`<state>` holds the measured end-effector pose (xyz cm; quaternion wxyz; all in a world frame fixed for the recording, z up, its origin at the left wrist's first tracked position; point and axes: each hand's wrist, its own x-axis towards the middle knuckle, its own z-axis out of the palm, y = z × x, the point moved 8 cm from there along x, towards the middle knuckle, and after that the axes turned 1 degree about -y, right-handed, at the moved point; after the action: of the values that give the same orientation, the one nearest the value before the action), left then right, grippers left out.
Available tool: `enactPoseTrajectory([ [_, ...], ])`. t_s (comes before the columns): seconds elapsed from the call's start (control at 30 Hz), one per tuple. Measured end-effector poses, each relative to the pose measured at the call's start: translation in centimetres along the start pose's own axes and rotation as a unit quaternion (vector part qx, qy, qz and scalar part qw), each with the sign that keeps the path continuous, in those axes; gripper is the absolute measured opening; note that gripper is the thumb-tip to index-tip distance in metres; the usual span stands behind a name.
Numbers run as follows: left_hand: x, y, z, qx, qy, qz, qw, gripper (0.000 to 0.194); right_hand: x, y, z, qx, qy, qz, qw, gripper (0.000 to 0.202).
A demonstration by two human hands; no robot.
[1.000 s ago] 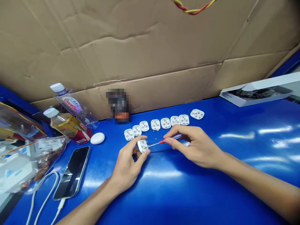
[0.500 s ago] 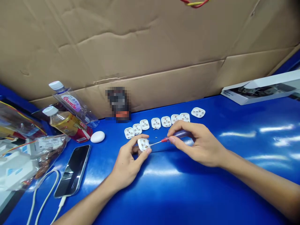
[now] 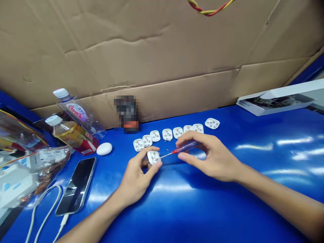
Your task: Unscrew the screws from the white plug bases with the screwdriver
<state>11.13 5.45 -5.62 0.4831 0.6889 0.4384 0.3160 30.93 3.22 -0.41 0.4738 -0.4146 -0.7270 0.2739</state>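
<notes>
A small white plug part (image 3: 153, 157) with brass-coloured terminals is held between the thumb and fingers of my left hand (image 3: 138, 177). My right hand (image 3: 210, 155) holds a screwdriver (image 3: 186, 147) with a clear purple handle and a red collar. Its metal shaft points left, and the tip meets the right side of the held part, at a terminal. Behind my hands, several similar white parts (image 3: 167, 134) lie in a loose row on the blue table (image 3: 162, 209). A tiny screw (image 3: 167, 149) lies between the row and the shaft.
On the left are a phone (image 3: 77, 185) with a white cable, a white oval case (image 3: 104, 149), two bottles (image 3: 72, 135) and plastic bags (image 3: 54, 165). An open white box (image 3: 263, 109) sits at the back right, before a cardboard wall (image 3: 177, 91).
The fingers of my right hand have shifted on the screwdriver handle, the thumb standing slightly further from it. The tip remains at the held part. The whole view has shifted slightly.
</notes>
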Motion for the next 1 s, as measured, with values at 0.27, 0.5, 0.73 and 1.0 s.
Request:
enactPoseTrajectory([
  [0.27,-0.1,0.1,0.0,-0.002,0.002,0.003,1.0,0.04,0.0,0.1,-0.2,-0.024,0.012,0.004,1.0,0.005],
  [0.5,-0.1,0.1,0.0,0.002,0.002,0.004,1.0,0.039,0.1,0.7,-0.2,-0.049,0.009,0.028,0.998,0.013],
  [0.73,-0.1,0.0,0.0,-0.002,0.005,0.012,1.0,0.039,-0.2,-0.6,0.0,-0.071,0.005,-0.043,0.997,0.007],
  [1.0,-0.1,-0.2,0.0,0.001,0.003,0.001,1.0,0.042,-0.4,-0.1,-0.1,-0.075,0.018,-0.021,0.997,0.007],
])
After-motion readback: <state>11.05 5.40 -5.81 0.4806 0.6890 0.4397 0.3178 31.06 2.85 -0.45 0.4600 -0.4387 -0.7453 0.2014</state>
